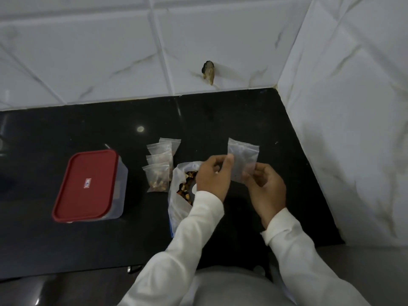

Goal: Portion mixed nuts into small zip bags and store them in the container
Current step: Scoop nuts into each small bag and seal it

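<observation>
A small clear zip bag (244, 155) is held up above the black counter (66, 133), and it looks empty. My left hand (213, 177) pinches its left edge and my right hand (265, 188) pinches its lower right corner. Under my left hand lies a large open plastic bag of mixed nuts (182, 191). Left of it several small zip bags (159, 166) lie overlapped; the nearest ones hold nuts. A clear container with a red lid (88, 184) stands shut at the left.
White marble-look tiled walls (342, 129) close the counter at the back and right, meeting in a corner. A dark chipped spot (208, 71) marks the back wall. The counter's front edge runs just before my body.
</observation>
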Demonstrator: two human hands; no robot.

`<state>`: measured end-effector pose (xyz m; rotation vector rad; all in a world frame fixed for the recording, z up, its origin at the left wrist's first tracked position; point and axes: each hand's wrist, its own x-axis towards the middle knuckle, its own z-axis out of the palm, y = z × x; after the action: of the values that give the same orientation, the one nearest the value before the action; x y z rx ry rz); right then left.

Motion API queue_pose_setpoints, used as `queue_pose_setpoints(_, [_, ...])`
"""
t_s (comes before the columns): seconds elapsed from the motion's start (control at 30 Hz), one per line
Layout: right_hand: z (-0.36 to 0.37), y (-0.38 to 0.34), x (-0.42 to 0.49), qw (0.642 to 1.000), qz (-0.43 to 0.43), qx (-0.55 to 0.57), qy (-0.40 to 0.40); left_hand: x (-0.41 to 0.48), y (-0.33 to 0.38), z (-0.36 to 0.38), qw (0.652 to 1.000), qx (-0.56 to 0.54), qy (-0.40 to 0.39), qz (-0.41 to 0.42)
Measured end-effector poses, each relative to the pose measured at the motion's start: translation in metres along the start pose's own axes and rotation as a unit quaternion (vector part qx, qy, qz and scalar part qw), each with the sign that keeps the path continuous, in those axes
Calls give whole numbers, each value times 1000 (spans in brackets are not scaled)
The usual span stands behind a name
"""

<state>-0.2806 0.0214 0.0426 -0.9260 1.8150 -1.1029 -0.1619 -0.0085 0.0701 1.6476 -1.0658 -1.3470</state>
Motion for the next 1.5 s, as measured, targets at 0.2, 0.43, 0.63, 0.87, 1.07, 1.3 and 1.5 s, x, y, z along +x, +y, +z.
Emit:
queue_pose_setpoints(0.2, [49,-8,-38,949,-233,-213,2,-9,6,-70,995,-78,30,-61])
queue_pose_setpoints(0.43, [93,-23,-54,935,-252,-243,-52,0,-12,-127,990,-108,29,-92])
queue_pose_setpoints(0.63, [129,-48,-83,947,-289,-131,-52,10,-29,-174,998,1,-11,55])
queue_pose_setpoints(0.87, [160,-57,-92,962,-242,-117,-51,10,-34,-189,988,-121,-100,-14])
queue_pose_setpoints(1.07, [167,-50,-95,974,-181,-138,-24,11,-51,-187,988,-100,-109,-32])
queue_pose_setpoints(1.3, [165,-52,-92,982,-114,-132,-73,14,-62,-188,991,-72,-109,13])
queue_pose_setpoints(1.5, [160,-54,-88,989,-110,-48,-90,12,-55,-195,981,107,-22,158])
